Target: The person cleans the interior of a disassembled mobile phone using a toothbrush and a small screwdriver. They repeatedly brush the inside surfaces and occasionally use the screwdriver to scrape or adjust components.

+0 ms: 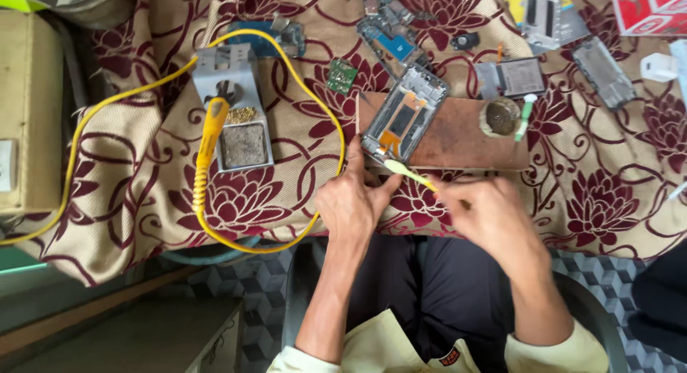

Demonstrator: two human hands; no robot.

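Yellow brush between right fingers

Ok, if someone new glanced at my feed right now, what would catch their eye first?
Probably the opened phone frame lying on the brown wooden board at the centre, with the left hand steadying its lower corner and the right hand bringing a yellow brush to it. Next, the yellow soldering iron in its grey stand to the left, its yellow cable looping over the flowered cloth.

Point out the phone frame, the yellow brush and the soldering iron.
Phone frame (pixel 405 112): head view, middle of its open back.
Yellow brush (pixel 408 172): head view, mid-handle.
Soldering iron (pixel 210 133): head view, yellow handle.
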